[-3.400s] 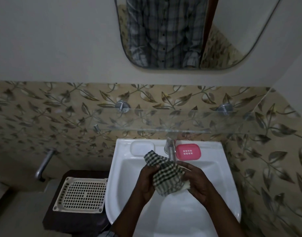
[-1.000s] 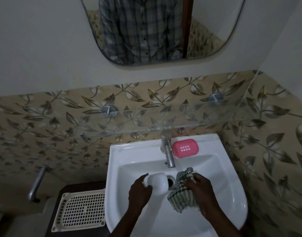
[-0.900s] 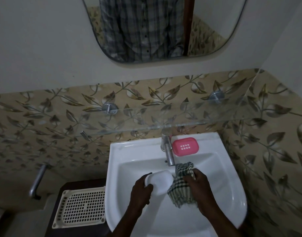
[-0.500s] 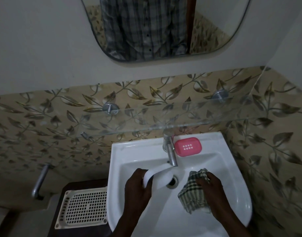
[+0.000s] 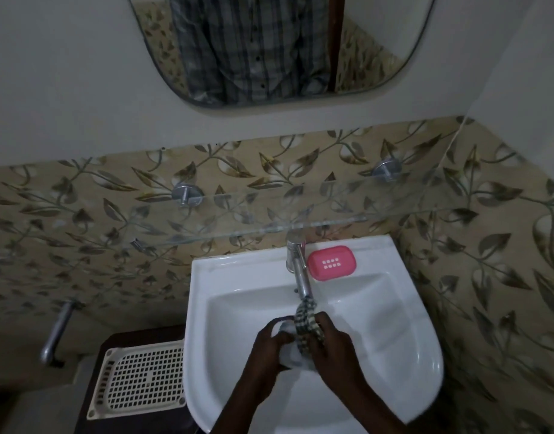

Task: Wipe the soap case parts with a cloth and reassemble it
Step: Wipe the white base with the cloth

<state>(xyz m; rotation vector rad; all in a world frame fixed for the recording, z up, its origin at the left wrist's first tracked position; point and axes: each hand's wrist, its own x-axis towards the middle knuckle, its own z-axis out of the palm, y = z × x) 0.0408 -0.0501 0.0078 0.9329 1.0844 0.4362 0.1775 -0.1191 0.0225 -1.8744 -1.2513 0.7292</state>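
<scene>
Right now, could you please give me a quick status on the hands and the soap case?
Left hand grips white case part. Right hand holds checked cloth against it. Pink part on sink rim, nothing blocking.

Left hand (image 5: pixel 269 344) and right hand (image 5: pixel 333 349) on bare forearms (image 5: pixel 372 402), uncovered right down to the lower edge of view. Reflected in the mirror (image 5: pixel 382 42), a checked shirt (image 5: pixel 238 51) in grey-blue crossed by darker stripes. Buttoned down the front with a row of small dark buttons (image 5: pixel 262 86).
</scene>
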